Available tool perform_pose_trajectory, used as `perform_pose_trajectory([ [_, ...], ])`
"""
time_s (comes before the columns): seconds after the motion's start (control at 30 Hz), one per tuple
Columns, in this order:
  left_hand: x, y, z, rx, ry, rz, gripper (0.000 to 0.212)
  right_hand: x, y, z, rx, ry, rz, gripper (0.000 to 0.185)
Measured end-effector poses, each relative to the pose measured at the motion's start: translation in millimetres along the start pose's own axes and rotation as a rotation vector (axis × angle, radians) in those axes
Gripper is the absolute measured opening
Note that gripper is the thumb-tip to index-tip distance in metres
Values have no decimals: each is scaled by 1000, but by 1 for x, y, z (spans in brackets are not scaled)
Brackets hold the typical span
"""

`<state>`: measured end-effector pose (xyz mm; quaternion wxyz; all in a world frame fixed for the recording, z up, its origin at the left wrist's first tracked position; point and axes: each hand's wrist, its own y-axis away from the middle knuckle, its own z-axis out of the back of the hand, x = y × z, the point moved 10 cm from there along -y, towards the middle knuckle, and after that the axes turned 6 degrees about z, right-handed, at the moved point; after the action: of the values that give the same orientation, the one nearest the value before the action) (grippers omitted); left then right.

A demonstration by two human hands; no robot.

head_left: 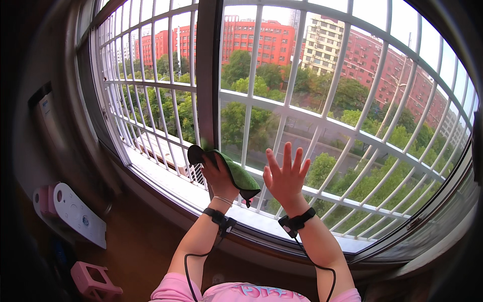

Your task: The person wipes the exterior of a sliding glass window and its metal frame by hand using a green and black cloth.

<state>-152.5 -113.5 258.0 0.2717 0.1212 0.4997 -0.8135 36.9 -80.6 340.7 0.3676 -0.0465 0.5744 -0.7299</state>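
Observation:
My left hand (pixel 219 177) presses a green cloth with a dark edging (pixel 241 177) against the lower part of the dark window frame post (pixel 208 94). The cloth is bunched over the fingers and one corner hangs down to the right of the hand. My right hand (pixel 286 175) is raised with its fingers spread and holds nothing. It is in front of the right window pane (pixel 271 128); whether the palm touches the glass, I cannot tell. Each wrist wears a black strap with a small device and a cable.
White metal bars (pixel 298 109) stand outside the window above a white sill (pixel 158 185). An outdoor unit shows beyond the bars at left. A pink plastic stool (pixel 94 281) and a white and pink folded plastic item (pixel 79 213) are at lower left, near a curtain.

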Motion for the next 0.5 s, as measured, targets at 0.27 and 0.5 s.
perform_pose_trajectory([
  [0.27,-64,-151,97,-281,-37,-39,114,11,7,-6,-39,81,59,55],
  [0.5,-89,-221,128,-372,119,36,89,8,10,-8,-26,87,25,63],
])
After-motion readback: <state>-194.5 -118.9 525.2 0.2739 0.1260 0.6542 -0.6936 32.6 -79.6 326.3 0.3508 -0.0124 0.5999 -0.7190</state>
